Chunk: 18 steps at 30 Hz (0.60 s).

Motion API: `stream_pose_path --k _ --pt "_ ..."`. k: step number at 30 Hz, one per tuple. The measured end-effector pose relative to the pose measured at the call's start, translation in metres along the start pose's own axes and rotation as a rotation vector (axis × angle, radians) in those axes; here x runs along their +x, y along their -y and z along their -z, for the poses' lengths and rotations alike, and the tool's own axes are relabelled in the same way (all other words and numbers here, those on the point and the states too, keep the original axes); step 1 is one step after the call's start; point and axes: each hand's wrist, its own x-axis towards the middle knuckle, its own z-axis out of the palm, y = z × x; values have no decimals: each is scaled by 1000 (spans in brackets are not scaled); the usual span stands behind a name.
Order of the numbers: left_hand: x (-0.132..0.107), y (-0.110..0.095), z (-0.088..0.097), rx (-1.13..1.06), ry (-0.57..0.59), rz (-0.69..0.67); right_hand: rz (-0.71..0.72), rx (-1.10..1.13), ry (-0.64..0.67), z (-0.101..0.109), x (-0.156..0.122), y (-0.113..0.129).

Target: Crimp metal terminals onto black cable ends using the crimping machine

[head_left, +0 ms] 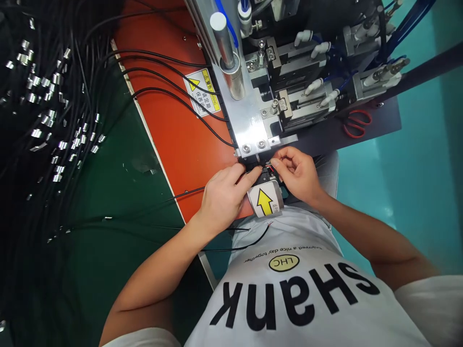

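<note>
My left hand (224, 195) lies over the front of the machine's small black fixture (265, 174), thumb and forefinger closed at a black cable (190, 192) that runs in from the left. Its grip point is partly hidden under the fingers. Opposite, my right hand (298, 173) pinches the thin wire ends (270, 167), where a bit of red shows. Just below the fixture sits a curved metal guard with a yellow arrow label (265, 200). Another black cable (253, 245) with bared thin wires at its tip rests against the white shirt.
Above my hands stands a metal press (249, 120) with air cylinders and blue hoses. Several black cables cross the orange plate (162, 135) into it. Many cables with shiny metal ends (58, 120) hang at the left over a green mat (133, 164). Red-handled scissors (356, 124) lie right.
</note>
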Motion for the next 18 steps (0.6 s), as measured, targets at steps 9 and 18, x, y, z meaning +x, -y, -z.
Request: stream_pose_path --k 9,18 --pt "0 0 -1 -10 0 8 -109 126 34 6 1 8" --pt "1 0 -1 -19 -17 -1 -53 95 -36 -5 -2 12"
